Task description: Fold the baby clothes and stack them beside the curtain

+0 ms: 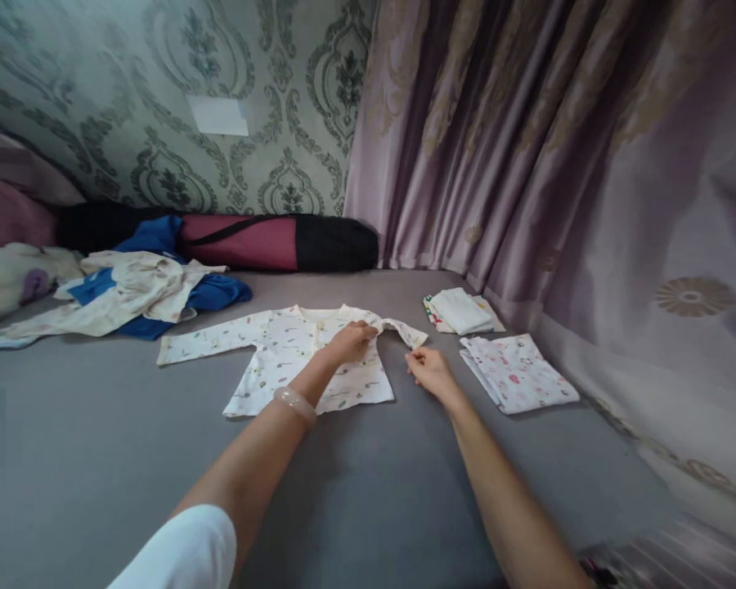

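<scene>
A small white long-sleeved shirt with a tiny print lies spread on the grey bed sheet, its left sleeve stretched out. My left hand, with a bracelet on the wrist, is closed on the shirt near the right armpit. At the end of the right sleeve, my right hand pinches the cuff between thumb and fingers. That sleeve is bent and partly raised.
Folded printed cloth and a smaller folded white stack lie at the right by the curtain. Heaped clothes and a plush toy are at the left. A long red and black bag lies along the wall.
</scene>
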`<state>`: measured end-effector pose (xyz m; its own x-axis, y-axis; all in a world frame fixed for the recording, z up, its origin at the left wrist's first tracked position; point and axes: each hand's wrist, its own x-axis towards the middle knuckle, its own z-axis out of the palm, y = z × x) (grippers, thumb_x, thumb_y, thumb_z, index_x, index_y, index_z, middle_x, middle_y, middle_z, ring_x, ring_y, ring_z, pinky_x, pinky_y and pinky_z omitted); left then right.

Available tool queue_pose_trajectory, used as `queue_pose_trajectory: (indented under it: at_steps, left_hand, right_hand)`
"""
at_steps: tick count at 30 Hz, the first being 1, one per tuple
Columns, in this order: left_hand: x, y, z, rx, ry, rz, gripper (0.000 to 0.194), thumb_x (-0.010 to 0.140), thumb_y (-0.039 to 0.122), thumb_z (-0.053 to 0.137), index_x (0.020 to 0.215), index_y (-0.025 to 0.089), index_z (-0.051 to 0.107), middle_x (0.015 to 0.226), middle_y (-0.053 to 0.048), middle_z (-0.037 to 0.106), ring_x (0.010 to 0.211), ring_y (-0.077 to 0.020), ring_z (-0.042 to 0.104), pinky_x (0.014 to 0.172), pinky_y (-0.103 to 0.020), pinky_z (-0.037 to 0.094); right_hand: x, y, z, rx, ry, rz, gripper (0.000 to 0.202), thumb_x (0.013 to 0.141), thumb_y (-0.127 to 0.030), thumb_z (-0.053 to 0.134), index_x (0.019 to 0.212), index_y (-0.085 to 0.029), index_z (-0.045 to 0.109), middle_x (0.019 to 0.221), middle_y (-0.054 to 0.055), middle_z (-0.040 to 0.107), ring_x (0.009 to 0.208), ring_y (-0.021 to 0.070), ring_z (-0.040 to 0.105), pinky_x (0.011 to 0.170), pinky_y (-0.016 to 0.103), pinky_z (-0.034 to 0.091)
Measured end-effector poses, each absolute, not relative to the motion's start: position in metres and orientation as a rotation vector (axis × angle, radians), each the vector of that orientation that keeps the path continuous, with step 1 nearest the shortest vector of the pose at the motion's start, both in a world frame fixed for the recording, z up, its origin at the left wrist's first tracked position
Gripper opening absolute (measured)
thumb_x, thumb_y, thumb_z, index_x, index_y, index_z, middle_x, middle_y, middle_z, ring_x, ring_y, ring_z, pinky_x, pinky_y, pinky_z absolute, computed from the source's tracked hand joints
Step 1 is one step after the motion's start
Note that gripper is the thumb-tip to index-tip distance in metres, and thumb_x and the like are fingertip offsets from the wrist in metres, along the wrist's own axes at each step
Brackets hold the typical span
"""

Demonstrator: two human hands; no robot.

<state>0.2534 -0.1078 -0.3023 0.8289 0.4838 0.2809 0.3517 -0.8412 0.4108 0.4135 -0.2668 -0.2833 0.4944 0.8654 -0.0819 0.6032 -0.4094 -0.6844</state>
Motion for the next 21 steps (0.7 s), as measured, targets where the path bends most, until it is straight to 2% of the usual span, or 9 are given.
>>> queue_pose_trajectory:
  at_steps: [2, 4, 8, 11, 14, 16, 21]
  left_hand:
    - [0.25, -0.098, -0.295, 2.577, 0.739, 0.546, 0.041, 0.082, 0.008, 0.044, 0.118, 0.017, 0.063, 0.113, -0.01, 0.065, 0.103, -0.0191, 0.06, 0.093, -0.03, 0.045]
    - [0.246, -0.089, -0.291, 2.515, 0.906, 0.593, 0.04, 0.083, 0.007, 0.041, 0.116, 0.014, 0.063, 0.113, -0.012, 0.066, 0.104, -0.0202, 0.061, 0.094, -0.031, 0.046]
    - [0.244, -0.077, -0.291, 2.493, 1.055, 0.618, 0.039, 0.083, 0.006, 0.041, 0.114, 0.012, 0.063, 0.114, -0.016, 0.066, 0.106, -0.0241, 0.062, 0.095, -0.037, 0.046]
    - [0.251, -0.075, -0.294, 2.503, 1.059, 0.613, 0.04, 0.083, 0.004, 0.041, 0.114, 0.013, 0.063, 0.116, -0.015, 0.066, 0.108, -0.0228, 0.062, 0.097, -0.036, 0.046]
    - [0.261, -0.078, -0.296, 2.525, 1.016, 0.615, 0.041, 0.083, 0.002, 0.04, 0.117, 0.012, 0.062, 0.12, -0.014, 0.064, 0.113, -0.0205, 0.059, 0.1, -0.032, 0.043]
    - [0.267, -0.082, -0.299, 2.535, 0.99, 0.62, 0.04, 0.085, 0.005, 0.041, 0.12, 0.012, 0.06, 0.124, -0.014, 0.062, 0.117, -0.0206, 0.056, 0.104, -0.033, 0.04]
    - [0.275, -0.091, -0.31, 2.582, 1.089, 0.548, 0.044, 0.095, 0.023, 0.035, 0.136, 0.011, 0.046, 0.142, -0.014, 0.048, 0.134, -0.0249, 0.04, 0.114, -0.044, 0.024]
  right_hand:
    - [0.428, -0.255, -0.272, -2.276, -1.165, 0.4, 0.029, 0.088, -0.032, 0.047, 0.088, -0.015, 0.07, 0.077, 0.006, 0.07, 0.061, 0.0144, 0.063, 0.055, 0.021, 0.04]
    - [0.438, -0.244, -0.262, -2.447, -1.089, 0.241, 0.032, 0.088, -0.034, 0.047, 0.089, -0.014, 0.072, 0.087, 0.012, 0.072, 0.079, 0.0211, 0.067, 0.063, 0.025, 0.044]
    - [0.442, -0.227, -0.258, -2.638, -0.903, 0.182, 0.041, 0.085, -0.039, 0.051, 0.104, -0.008, 0.07, 0.106, 0.024, 0.068, 0.1, 0.0313, 0.065, 0.076, 0.034, 0.047]
    - [0.439, -0.216, -0.269, -2.61, -0.879, 0.222, 0.039, 0.078, -0.033, 0.058, 0.107, -0.008, 0.068, 0.114, 0.024, 0.064, 0.104, 0.0335, 0.062, 0.082, 0.037, 0.047]
    - [0.445, -0.203, -0.278, -2.464, -0.822, 0.229, 0.03, 0.068, -0.019, 0.06, 0.094, -0.009, 0.071, 0.106, 0.021, 0.067, 0.102, 0.0318, 0.063, 0.083, 0.036, 0.046]
    - [0.454, -0.194, -0.279, -2.323, -0.785, 0.198, 0.026, 0.066, -0.017, 0.059, 0.087, -0.01, 0.071, 0.095, 0.018, 0.07, 0.096, 0.03, 0.064, 0.081, 0.034, 0.047]
    - [0.479, -0.179, -0.275, -2.048, -0.707, 0.135, 0.031, 0.071, -0.031, 0.053, 0.088, -0.012, 0.07, 0.071, 0.006, 0.068, 0.075, 0.0237, 0.064, 0.064, 0.028, 0.048]
